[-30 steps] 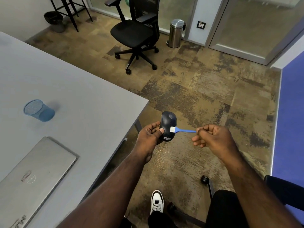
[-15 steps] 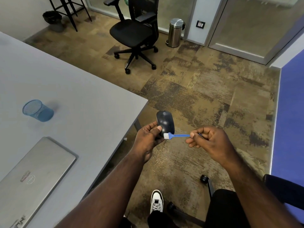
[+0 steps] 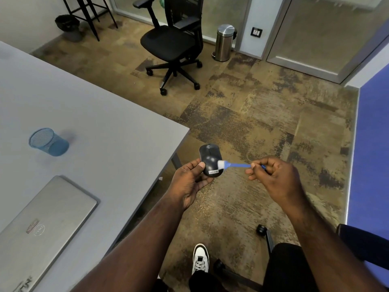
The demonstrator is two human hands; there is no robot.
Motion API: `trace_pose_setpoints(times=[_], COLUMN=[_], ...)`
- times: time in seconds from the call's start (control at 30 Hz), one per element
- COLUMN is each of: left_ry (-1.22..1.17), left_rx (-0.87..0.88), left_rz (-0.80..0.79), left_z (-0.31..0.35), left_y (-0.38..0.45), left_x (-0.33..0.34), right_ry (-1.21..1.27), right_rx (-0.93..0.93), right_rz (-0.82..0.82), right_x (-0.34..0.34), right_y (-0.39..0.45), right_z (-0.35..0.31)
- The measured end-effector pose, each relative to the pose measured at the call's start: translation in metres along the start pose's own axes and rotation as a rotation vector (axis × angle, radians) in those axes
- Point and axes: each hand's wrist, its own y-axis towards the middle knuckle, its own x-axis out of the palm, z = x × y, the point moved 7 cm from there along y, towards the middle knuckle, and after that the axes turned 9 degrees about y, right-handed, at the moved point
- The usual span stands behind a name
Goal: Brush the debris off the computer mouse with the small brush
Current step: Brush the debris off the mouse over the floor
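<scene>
A black computer mouse (image 3: 208, 158) with a small white label is held up over the carpet, just past the table corner. My left hand (image 3: 190, 179) grips it from below and the left, thumb on its side. My right hand (image 3: 273, 175) pinches the end of a small blue brush (image 3: 237, 165) between thumb and fingers. The brush's white bristles (image 3: 220, 164) touch the mouse's right side, near its rear half. The brush handle's far end is hidden inside my right fist.
A grey table (image 3: 94, 123) fills the left, carrying a closed silver laptop (image 3: 44, 226) and a blue mesh cup (image 3: 49, 142). A black office chair (image 3: 174, 43) and a steel bin (image 3: 224, 42) stand farther off. My white shoe (image 3: 201, 259) rests on the carpet below.
The mouse has been turned so its top and label face me. The brush bristles have moved up from the mouse's lower edge to its right side. Both hands shifted slightly.
</scene>
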Motion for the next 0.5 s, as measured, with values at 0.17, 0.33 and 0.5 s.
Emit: trace_pose_setpoints(times=[0.17,0.33,0.5], left_ry=[0.112,0.167,0.191], left_rx=[0.041,0.081,0.077], left_rz=[-0.051,-0.075,-0.084], left_z=[0.001,0.002,0.001], left_y=[-0.002,-0.005,-0.006], left_x=[0.003,0.007,0.007], right_ry=[0.120,0.069,0.203], right_rx=[0.075,0.151,0.195], right_rz=[0.057,0.132,0.102], right_x=[-0.001,0.001,0.006], right_y=[0.007,0.013,0.018], right_z=[-0.001,0.009,0.005])
